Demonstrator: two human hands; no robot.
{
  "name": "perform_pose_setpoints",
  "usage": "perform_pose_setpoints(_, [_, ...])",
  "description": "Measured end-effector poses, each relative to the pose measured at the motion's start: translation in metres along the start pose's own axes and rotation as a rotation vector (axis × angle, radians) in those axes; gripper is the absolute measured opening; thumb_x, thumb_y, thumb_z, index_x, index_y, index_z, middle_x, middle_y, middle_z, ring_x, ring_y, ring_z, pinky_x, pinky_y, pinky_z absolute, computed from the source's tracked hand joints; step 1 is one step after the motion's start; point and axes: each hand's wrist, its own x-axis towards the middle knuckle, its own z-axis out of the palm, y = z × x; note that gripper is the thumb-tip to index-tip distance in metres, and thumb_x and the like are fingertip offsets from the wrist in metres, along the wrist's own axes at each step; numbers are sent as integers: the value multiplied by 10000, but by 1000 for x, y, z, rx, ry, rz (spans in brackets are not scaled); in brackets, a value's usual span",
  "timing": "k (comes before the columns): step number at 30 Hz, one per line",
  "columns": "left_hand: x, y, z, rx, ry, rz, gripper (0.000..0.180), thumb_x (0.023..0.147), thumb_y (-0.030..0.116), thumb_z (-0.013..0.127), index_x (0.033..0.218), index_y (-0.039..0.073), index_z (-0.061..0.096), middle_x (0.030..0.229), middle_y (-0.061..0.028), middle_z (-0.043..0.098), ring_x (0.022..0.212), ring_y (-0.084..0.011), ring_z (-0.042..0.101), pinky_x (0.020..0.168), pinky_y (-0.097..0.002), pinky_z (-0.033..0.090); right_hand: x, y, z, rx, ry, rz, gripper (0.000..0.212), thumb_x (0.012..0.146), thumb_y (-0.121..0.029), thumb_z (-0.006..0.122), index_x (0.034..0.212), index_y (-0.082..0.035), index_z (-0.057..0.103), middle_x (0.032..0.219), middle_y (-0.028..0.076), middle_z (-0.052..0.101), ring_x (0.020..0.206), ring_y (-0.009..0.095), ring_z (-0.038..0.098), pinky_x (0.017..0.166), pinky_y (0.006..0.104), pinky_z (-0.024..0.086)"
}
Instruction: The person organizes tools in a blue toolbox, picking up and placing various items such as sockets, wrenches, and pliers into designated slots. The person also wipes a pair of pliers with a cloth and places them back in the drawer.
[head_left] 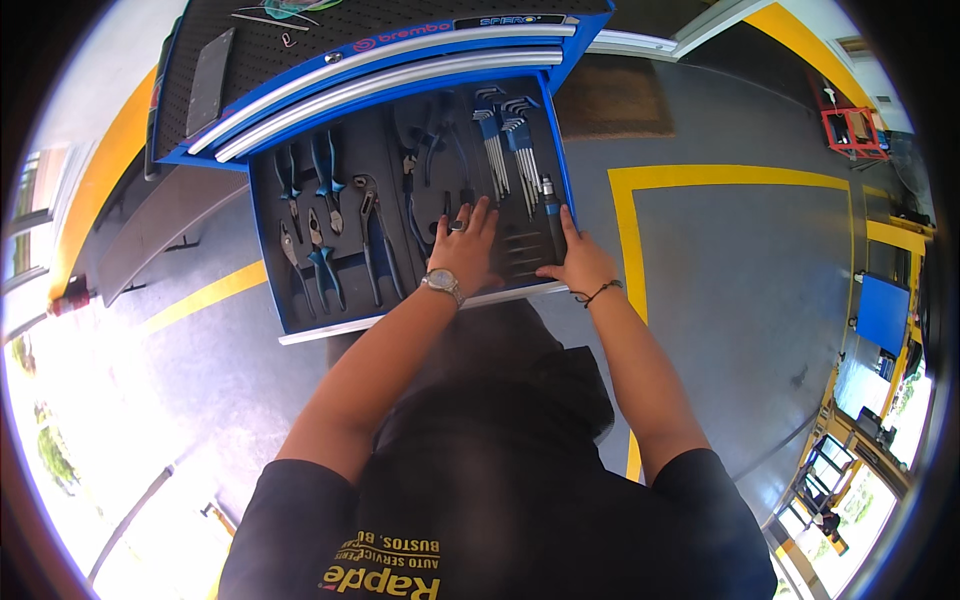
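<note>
An open tool drawer with dark foam lies in front of me. My left hand, wearing a ring and a watch, is spread palm down over its front right part, hiding what lies beneath. At the front right corner, my right hand has thumb and index finger stretched apart by the drawer's rim; its other fingers are hidden. Slim tools lie between my hands. Beyond my right index finger is a blue-banded tool. Hex keys lie behind. Pliers and adjustable-jaw pliers fill the left side.
The blue tool cabinet stands behind the drawer, with a black mat on top bearing a dark flat plate and thin wires. Yellow lines mark the grey floor. A red stand is at far right.
</note>
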Motion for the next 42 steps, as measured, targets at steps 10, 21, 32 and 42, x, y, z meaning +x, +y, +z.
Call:
perform_pose_setpoints(10, [22,13,-46,-11,-7,35,1000,728,518,896,1513,58,480,1639,-161,338,1519,-397,336,1200,-594,346,18,9,-4,-111,-98,-85,1342,776,-681,803,1678,-54,33,1164,314,710,1093,412,710,969,470,569])
perform_pose_setpoints(21, [153,22,-70,92,139,163,928,806,583,821,1472,14,514,1590,-145,424,1426,-350,491,1171,-523,370,-10,-3,13,144,52,6,1061,872,-585,744,1602,40,295,1459,350,427,1216,515,610,1023,510,533])
perform_pose_setpoints(32, [139,18,-12,98,306,395,572,949,394,694,1368,14,608,1542,-179,490,1417,-301,517,1133,-494,433,-12,35,33,281,79,-124,765,978,-452,650,1522,51,457,1366,346,535,1217,504,614,1037,495,520])
perform_pose_setpoints(42, [120,40,-44,240,27,384,795,824,521,805,1426,50,585,1589,-140,430,1470,-311,451,1167,-558,378,-7,48,14,136,34,-231,591,996,-250,593,1516,6,475,1274,286,607,1091,476,670,934,541,555])
